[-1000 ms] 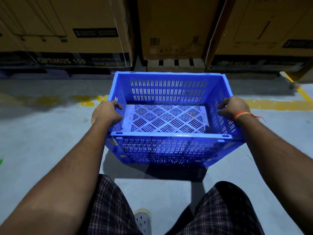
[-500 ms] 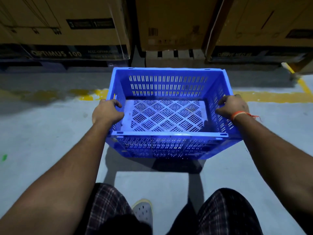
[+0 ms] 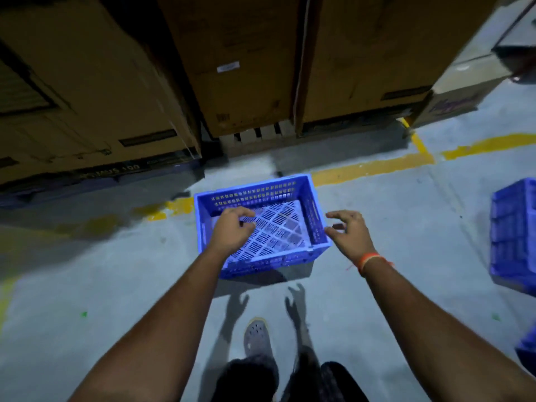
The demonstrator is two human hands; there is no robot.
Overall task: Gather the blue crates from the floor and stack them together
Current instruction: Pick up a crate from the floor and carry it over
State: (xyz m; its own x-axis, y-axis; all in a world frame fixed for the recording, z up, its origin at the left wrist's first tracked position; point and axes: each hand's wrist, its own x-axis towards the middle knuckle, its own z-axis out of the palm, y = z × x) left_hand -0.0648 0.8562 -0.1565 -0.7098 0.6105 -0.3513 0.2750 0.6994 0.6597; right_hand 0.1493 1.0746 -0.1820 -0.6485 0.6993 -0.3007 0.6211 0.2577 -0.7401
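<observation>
A blue slotted crate (image 3: 262,204) rests upright on the grey floor in front of me, empty inside. My left hand (image 3: 232,230) hovers above its left side with fingers loosely curled, holding nothing. Just outside the crate's right wall is my right hand (image 3: 348,233), an orange band on the wrist, with fingers spread and off the rim. A second blue crate (image 3: 513,233) stands at the right edge of the view. A corner of a third blue crate (image 3: 529,348) shows at the lower right.
Tall cardboard boxes (image 3: 240,68) on pallets line the far side. A yellow floor line (image 3: 374,166) runs behind the crate. My grey shoe (image 3: 256,335) and dark checked shorts are below. Bare grey floor lies to the left.
Both hands let go of the crate's side rims. The crate now sits on the floor, farther from me, and my view has risen and tilted.
</observation>
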